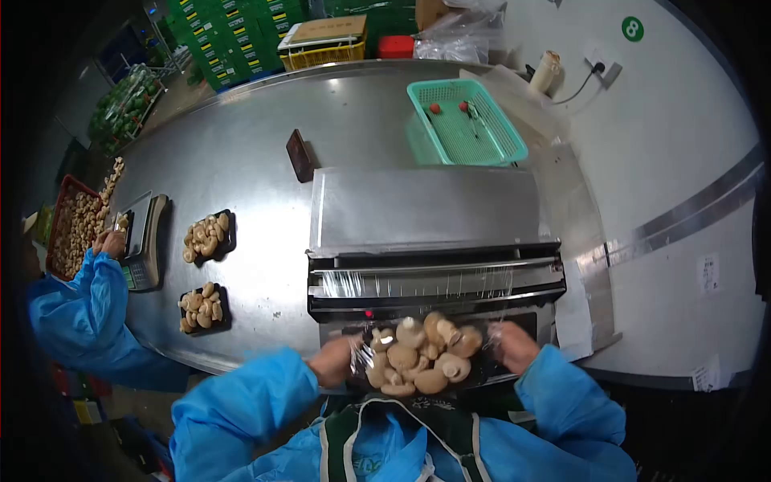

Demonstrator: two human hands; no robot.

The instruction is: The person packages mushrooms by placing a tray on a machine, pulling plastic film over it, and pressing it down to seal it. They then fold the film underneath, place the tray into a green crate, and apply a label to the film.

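A tray of mushrooms [418, 358] is in front of my body, at the near edge of the wrapping machine [434, 210]. Clear cling film [359, 353] shines at the tray's left end, where my left hand [333, 361] is closed on it. At the right end, my right hand [514, 347] grips the film too, its fingertips partly hidden. More film stretches across the machine's roller slot, just beyond the tray. A small red light [369, 313] glows on the machine's front.
Two black trays of mushrooms [206, 238] [202, 308] stand on the steel table [257, 173] to the left. Beyond them, a co-worker in blue sleeves [84, 309] reaches over a scale [148, 241] beside a red mushroom crate [67, 191]. A green basket [507, 143] stands behind the machine.
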